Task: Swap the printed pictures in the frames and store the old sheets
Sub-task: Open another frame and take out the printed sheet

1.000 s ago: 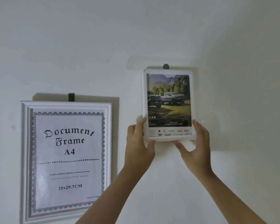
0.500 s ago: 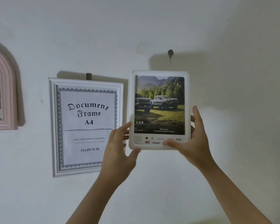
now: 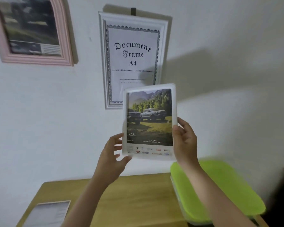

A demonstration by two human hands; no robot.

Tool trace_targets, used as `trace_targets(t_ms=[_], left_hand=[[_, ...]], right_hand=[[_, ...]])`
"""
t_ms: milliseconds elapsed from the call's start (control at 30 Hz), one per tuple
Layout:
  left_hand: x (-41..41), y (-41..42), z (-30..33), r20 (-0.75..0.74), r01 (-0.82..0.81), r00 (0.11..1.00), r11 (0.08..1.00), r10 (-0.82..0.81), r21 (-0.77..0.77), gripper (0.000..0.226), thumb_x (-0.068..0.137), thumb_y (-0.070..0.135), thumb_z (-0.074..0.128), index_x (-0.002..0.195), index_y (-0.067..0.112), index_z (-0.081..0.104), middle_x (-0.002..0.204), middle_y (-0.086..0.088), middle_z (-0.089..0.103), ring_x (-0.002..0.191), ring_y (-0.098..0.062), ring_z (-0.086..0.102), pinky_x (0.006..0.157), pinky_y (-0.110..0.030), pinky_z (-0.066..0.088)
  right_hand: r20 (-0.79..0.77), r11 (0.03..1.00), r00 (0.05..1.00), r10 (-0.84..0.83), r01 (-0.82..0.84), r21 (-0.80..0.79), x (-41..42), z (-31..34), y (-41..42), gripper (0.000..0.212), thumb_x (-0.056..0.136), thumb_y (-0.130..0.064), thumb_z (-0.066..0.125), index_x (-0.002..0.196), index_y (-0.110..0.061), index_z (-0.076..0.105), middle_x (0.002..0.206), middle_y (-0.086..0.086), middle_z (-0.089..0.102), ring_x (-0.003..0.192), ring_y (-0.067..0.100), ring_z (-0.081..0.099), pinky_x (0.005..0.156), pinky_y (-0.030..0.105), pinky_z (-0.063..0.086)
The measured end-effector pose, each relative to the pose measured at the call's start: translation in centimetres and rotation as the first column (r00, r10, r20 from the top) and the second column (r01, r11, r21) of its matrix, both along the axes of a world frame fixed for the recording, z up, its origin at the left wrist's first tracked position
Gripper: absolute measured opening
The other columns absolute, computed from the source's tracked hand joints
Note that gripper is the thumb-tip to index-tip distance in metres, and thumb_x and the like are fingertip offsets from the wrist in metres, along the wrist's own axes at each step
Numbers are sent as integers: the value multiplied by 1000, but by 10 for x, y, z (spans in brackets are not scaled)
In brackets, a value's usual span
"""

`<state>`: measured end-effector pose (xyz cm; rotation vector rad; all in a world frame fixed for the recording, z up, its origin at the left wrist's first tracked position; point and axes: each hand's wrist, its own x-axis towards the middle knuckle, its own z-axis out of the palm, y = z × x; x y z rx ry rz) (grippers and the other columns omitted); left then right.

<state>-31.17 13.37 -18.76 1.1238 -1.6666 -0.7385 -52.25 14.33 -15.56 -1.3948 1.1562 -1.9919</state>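
White frame (image 3: 149, 122) sits centre of the view, held upright in the air off the wall, above the table (image 3: 138, 199). Left hand (image 3: 112, 158) grips its lower left corner, thumb at the bottom edge, fingers behind. Right hand (image 3: 184, 141) clamps the right edge, thumb on front, fingers behind. Print inside shows two pickup trucks on grass w/ pine trees and hills; readable text "CAB", small lines below too blurred to read, row of logos along the bottom strip.

Upper centre, on the wall: bigger white frame (image 3: 133, 58) w/ insert reading "Document Frame A4", on a dark hook. Upper left: pink frame (image 3: 31, 30), dark blurry picture. Bottom left on the table: flat sheet (image 3: 47, 213), blurred. Lower right: box w/ lime green lid (image 3: 220, 189).
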Motion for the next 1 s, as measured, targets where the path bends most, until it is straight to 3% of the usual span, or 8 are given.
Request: trace_targets(t_ms=[100,167,267,400,500,633,867,1000], left_hand=[[23,6,-26,100,-96,991,991,87,89,60,77,13,72,128,27,43,118,6,54,102,-7,55,85,-26,43],[35,10,-33,81,-131,989,983,121,131,56,79,16,70,129,23,45,120,3,53,105,-13,55,84,-26,41],[46,16,-27,19,-80,997,992,78,102,48,82,22,68,124,30,48,119,8,56,102,-2,56,83,-21,43],[50,25,-8,-26,54,998,996,-52,76,42,85,25,65,123,34,51,116,15,57,94,11,57,71,-5,46],[53,27,-4,-17,75,997,993,-73,92,40,87,23,62,124,36,54,115,10,57,83,14,59,78,-15,52],[58,29,-10,31,19,999,996,-22,88,35,85,25,63,117,39,58,112,6,57,77,8,62,83,-25,53],[65,29,-14,41,-193,981,977,190,91,31,75,22,72,105,25,66,93,10,65,80,-5,63,73,-18,49],[71,23,-20,39,-233,972,963,230,132,29,73,16,66,102,23,66,87,7,66,78,-3,62,62,-9,45]], right_hand=[[-84,998,995,-44,48,50,37,-27,7,13,95,-9,51,103,-18,56,58,-13,61,47,0,45,49,12,37],[-130,995,990,-56,67,80,61,-44,14,14,94,-9,53,101,-21,55,70,-11,64,54,0,54,52,11,39],[-206,989,977,-61,87,120,92,-68,24,18,92,-9,55,101,-24,55,89,-13,65,77,-4,61,61,9,43],[-277,984,957,-82,122,132,128,-98,35,11,91,-17,55,102,-20,57,87,-15,64,79,2,61,65,15,46],[-311,983,946,-92,137,124,148,-113,43,11,88,-21,55,99,-22,57,88,-13,64,83,6,61,72,16,46],[-318,980,943,-94,144,139,163,-126,52,12,88,-21,55,100,-17,58,93,-6,63,91,10,59,79,18,44],[-333,982,942,-36,95,162,176,-134,63,18,86,-20,61,104,-20,63,101,-10,62,100,2,57,78,7,41],[-277,948,954,115,-22,318,174,-134,61,23,80,-30,68,102,-29,63,103,-17,62,104,0,57,75,17,49]])
